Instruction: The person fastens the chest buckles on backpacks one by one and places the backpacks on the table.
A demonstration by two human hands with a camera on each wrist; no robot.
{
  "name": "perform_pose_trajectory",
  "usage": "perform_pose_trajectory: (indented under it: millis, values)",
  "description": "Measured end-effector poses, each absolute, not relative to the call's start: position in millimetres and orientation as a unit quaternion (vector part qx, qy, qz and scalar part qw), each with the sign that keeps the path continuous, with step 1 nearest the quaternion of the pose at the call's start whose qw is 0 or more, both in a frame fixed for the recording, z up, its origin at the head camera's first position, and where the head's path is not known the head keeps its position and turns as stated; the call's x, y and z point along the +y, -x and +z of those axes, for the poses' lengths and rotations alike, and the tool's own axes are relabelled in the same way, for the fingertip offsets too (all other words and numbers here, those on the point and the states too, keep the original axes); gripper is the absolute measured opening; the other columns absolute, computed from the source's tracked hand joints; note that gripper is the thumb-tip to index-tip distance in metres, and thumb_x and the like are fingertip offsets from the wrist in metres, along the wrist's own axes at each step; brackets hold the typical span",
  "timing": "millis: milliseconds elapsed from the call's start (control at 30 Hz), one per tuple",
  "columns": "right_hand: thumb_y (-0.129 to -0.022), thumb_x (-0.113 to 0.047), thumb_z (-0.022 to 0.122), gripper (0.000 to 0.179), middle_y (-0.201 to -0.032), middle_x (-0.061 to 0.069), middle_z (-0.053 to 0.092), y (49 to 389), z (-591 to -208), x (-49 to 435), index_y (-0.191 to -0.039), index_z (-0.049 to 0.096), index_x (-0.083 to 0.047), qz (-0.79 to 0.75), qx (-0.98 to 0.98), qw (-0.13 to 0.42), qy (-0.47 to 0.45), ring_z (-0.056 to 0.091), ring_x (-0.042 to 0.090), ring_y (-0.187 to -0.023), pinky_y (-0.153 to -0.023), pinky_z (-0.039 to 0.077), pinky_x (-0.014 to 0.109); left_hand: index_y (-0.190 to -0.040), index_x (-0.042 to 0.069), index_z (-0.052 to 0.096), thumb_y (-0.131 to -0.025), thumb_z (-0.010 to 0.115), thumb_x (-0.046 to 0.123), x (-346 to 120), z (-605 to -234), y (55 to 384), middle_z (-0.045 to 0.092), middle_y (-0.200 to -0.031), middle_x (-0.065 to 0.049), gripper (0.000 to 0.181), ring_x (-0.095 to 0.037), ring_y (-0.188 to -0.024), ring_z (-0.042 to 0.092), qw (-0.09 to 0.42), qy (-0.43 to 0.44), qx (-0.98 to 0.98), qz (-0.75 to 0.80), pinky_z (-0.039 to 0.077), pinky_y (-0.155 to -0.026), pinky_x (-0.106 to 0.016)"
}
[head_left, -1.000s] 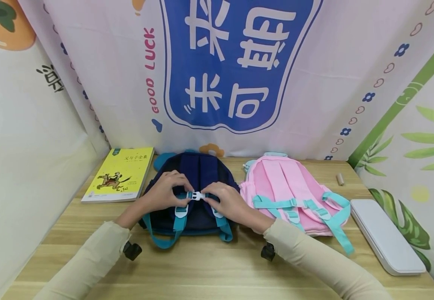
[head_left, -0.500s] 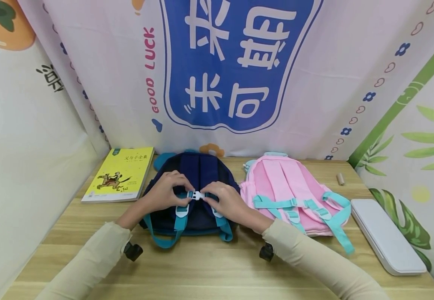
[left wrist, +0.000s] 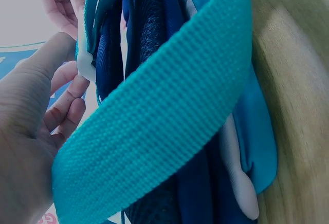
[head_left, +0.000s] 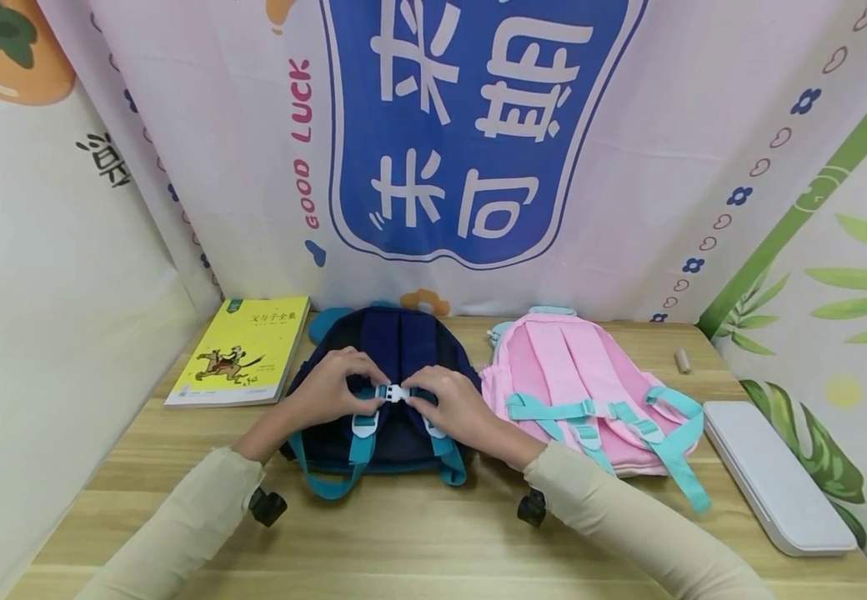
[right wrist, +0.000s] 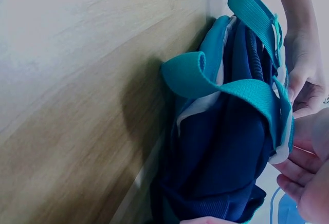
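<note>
On the table lies a navy backpack [head_left: 401, 446], its shoulder straps facing up. A white side-release buckle [head_left: 393, 393] on teal webbing crosses the straps. My left hand [head_left: 334, 385] pinches the buckle's left end between thumb and fingers, and my right hand [head_left: 454, 408] pinches its right end. The two halves meet in line; whether they are fully latched I cannot tell. A teal strap [left wrist: 159, 111] fills much of the left wrist view and hides part of the bag. In the right wrist view the navy bag [right wrist: 221, 152] shows from its side, the buckle mostly hidden.
Close on the right sits a pink backpack [head_left: 576, 375] with mint straps. A yellow book [head_left: 242, 350] lies at the left, a white case [head_left: 774, 475] at the right edge. Behind it is a small tan cylinder [head_left: 682, 361]. A printed cloth [head_left: 253, 208] hangs behind the table.
</note>
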State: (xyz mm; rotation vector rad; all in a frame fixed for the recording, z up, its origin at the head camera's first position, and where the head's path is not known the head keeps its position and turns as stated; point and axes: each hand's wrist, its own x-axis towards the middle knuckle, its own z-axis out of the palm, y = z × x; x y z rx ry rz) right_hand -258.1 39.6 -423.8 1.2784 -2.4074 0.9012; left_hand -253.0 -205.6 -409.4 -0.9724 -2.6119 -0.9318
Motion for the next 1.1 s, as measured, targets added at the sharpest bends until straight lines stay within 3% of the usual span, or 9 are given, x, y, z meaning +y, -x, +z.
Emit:
perform_pose_trajectory:
  millis: [1100]
  values:
    - [-0.091,-0.006,0.076,0.019,-0.104,0.008,0.076,260.3,-424.1,40.3,-0.109,0.076,-0.004,0.326,-0.825,0.136,-0.442,0.072,0.02,-0.098,-0.084,0.059,0.03,-0.094,0.015,0.081,-0.079,0.085,0.014,-201.2,-408.8,252.2,0.075,-0.091,0.004,0.016,-0.017,-0.086,0.06,0.104,0.324,-0.889,-0.307,0.044,-0.08,-0.036]
